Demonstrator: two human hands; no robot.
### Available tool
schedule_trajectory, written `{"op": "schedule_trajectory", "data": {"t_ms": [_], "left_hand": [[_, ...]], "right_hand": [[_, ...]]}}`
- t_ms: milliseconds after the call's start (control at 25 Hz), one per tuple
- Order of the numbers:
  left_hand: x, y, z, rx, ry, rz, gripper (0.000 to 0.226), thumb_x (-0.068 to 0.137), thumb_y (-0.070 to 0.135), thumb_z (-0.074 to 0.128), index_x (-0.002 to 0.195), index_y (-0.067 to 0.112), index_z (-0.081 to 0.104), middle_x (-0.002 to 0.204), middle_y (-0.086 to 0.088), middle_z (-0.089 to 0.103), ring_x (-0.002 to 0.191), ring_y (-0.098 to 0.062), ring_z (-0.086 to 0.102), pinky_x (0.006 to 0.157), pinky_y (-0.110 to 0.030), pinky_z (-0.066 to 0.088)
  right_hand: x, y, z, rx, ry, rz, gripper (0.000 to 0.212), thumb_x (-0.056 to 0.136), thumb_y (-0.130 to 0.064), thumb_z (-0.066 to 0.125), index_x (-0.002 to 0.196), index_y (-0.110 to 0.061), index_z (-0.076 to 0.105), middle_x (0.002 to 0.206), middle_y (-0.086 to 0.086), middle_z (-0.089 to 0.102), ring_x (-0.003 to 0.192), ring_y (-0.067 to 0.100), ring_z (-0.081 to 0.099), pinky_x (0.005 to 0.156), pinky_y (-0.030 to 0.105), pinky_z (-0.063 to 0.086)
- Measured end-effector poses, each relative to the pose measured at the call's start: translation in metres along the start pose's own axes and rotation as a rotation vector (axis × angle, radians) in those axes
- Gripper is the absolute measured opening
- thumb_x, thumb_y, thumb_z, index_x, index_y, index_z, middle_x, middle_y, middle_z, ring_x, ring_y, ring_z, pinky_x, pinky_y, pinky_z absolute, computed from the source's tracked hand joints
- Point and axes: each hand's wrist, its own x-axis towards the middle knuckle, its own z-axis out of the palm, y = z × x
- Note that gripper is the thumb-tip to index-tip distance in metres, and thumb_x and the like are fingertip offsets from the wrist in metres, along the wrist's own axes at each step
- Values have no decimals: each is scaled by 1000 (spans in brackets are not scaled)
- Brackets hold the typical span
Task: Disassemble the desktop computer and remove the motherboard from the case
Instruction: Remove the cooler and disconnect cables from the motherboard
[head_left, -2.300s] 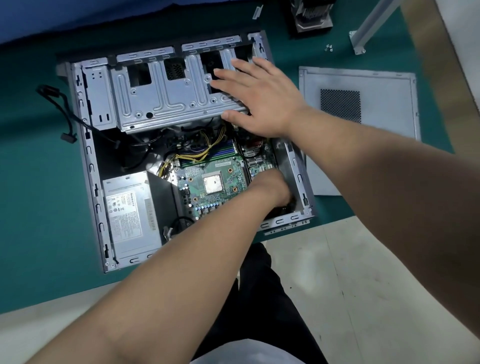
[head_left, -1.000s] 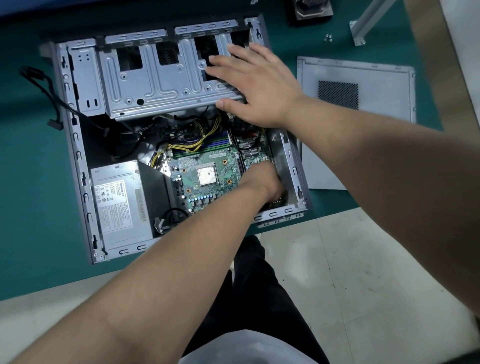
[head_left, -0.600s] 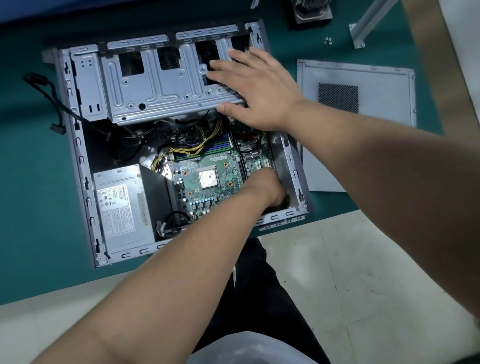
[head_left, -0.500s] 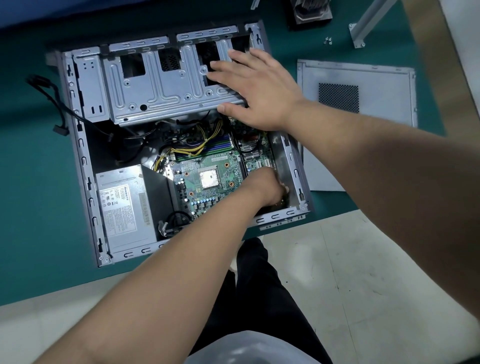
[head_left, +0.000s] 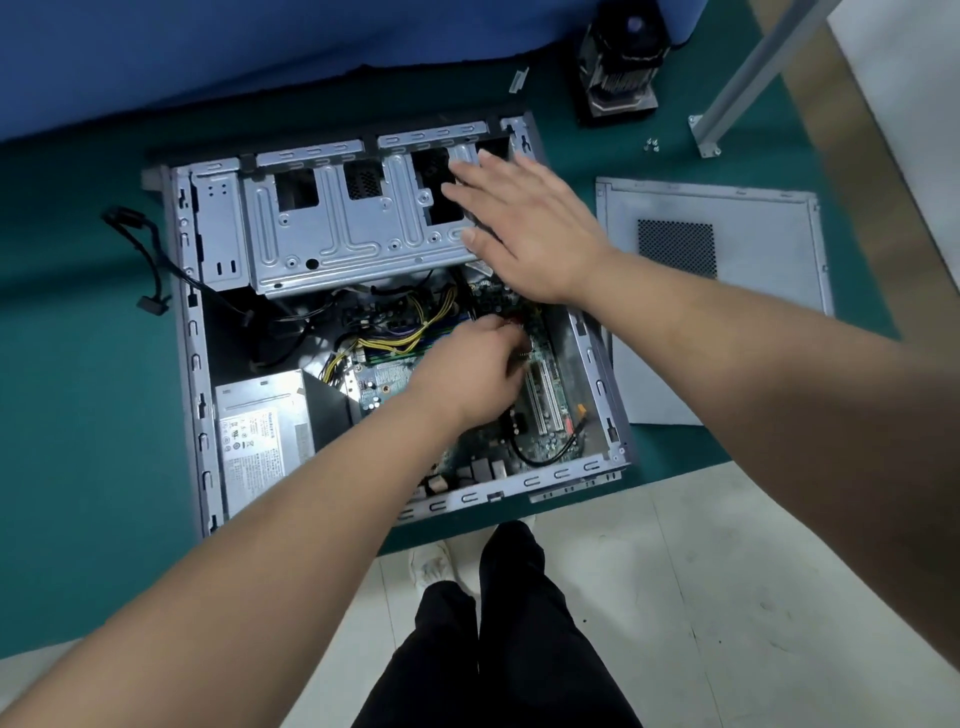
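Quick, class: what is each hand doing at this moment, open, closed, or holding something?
Left hand: fingers curled down onto the motherboard; whether they grip anything cannot be told.
Right hand: open, flat on the drive cage.

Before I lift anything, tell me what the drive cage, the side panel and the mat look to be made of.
Drive cage: bare sheet metal, probably steel, dull grey sheen, with stamped ribs and punched holes.
Side panel: thin sheet metal with a matt pale grey finish, folded edges and a perforated vent.
Mat: looks like rubber or vinyl, flat matt green.
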Motion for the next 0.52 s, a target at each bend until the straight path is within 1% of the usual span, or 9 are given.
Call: {"op": "schedule_trajectory", "data": {"t_ms": [80, 160, 280, 400, 520], "left_hand": [[2, -8, -2, 128, 3, 56, 40, 96, 34, 56, 135, 24, 59, 136, -2, 57, 126, -30, 52, 103, -44, 46], [6, -17, 0, 221, 3, 84, 43, 96, 37, 54, 138, 27, 56, 138, 1, 56, 129, -27, 50, 108, -41, 41], [16, -25, 8, 263, 24, 132, 45, 96, 37, 52, 140, 28, 53, 140, 3, 55, 132, -26, 49, 113, -39, 34], [28, -31, 15, 235, 75, 136, 48, 96, 37, 52, 144, 28, 49, 140, 4, 55, 131, -25, 49, 111, -38, 33], [42, -32, 21, 198, 112, 95, 49, 97, 38, 51, 145, 27, 47, 138, 2, 56, 126, -26, 52, 104, -40, 37]], "right_hand": [[2, 5, 0, -14, 13, -42, 57, 107, -49, 28, 161, -30, 27, 170, -8, 19, 158, 18, 9, 127, 43, 4], [15, 11, -4, -22, 31, -86, 61, 105, -54, 32, 161, -31, 27, 170, -9, 15, 158, 21, 8, 126, 45, 7], [49, 15, -11, -58, 23, -118, 66, 101, -64, 33, 161, -36, 26, 171, -8, 12, 158, 24, 7, 126, 47, 10], [70, 15, -6, -89, 16, -149, 64, 99, -68, 30, 159, -48, 21, 171, -10, 9, 157, 23, 8, 126, 49, 6], [74, 19, 1, -72, 48, -167, 63, 97, -71, 27, 157, -52, 20, 171, -12, 9, 157, 21, 11, 126, 49, 7]]}}
